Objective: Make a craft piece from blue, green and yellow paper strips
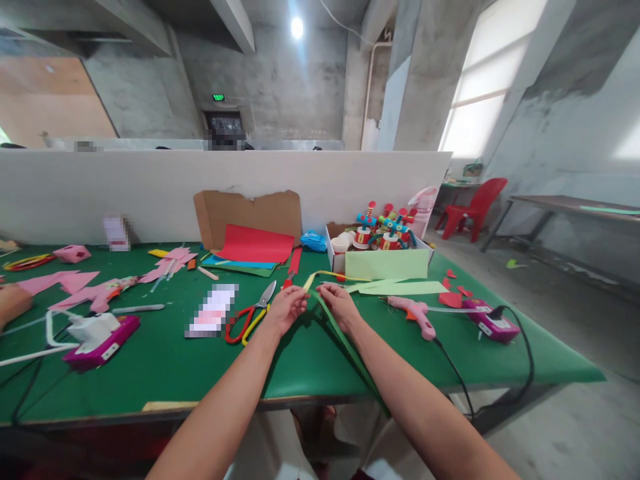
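Observation:
My left hand (289, 308) is closed, pinching the end of a yellow paper strip (311, 279) whose far part curves away to the right. Close beside it, my right hand (341, 307) is closed on a green paper strip (345, 333). This green strip hangs down over the table's front edge, and its top end meets the yellow one between my fingertips. How the two ends join is too small to make out. Scissors (261, 305) with red and yellow handles lie just left of my left hand. A pink glue gun (417, 315) lies right of my right hand.
A box (430, 253) of paper-cup figures stands behind pale green paper strips (405, 288). Purple power strips (493, 323) lie right and left, with cords. Coloured sheets (257, 245) lean on cardboard (210, 217). A co-worker's hand (14, 303) shows at the left edge of the green table (200, 373).

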Demonstrator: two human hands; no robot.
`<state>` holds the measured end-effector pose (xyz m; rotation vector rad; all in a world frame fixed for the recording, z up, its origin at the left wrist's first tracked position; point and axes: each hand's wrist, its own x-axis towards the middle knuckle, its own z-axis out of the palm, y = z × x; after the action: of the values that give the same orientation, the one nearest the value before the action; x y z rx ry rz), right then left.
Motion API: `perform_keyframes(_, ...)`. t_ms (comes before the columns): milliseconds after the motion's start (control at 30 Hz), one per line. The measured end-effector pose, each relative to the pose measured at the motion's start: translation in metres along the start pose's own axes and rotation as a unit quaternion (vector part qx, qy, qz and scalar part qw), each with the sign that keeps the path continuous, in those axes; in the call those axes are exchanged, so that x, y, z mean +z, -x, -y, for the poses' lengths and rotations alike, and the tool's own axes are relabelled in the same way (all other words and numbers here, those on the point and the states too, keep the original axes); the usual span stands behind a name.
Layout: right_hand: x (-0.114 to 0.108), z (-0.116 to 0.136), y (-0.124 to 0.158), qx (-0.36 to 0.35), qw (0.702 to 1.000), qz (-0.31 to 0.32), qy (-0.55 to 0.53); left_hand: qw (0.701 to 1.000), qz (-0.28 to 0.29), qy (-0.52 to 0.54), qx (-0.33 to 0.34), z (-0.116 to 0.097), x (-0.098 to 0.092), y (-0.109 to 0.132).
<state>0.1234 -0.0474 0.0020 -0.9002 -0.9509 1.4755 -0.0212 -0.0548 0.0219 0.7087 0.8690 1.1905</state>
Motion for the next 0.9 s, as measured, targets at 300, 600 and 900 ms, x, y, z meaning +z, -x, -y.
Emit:
perform_keyframes(300, 0.010, 0.019, 0.018, 0.044, 0.988, 0.141, 0.049, 0.997, -0.016, 0.068, 0.043, -0.006, -0.003, -0.001)
perform_keyframes(600, 0.008, 0.004, 0.009, -0.017, 0.997, -0.006, 0.070, 1.000, 0.009, 0.004, 0.017, 0.003, 0.003, 0.000)
perform_keyframes(900, 0.005, 0.003, 0.006, -0.056, 0.987, -0.056, 0.139, 0.993, 0.024, -0.112, 0.028, 0.013, 0.002, -0.002)
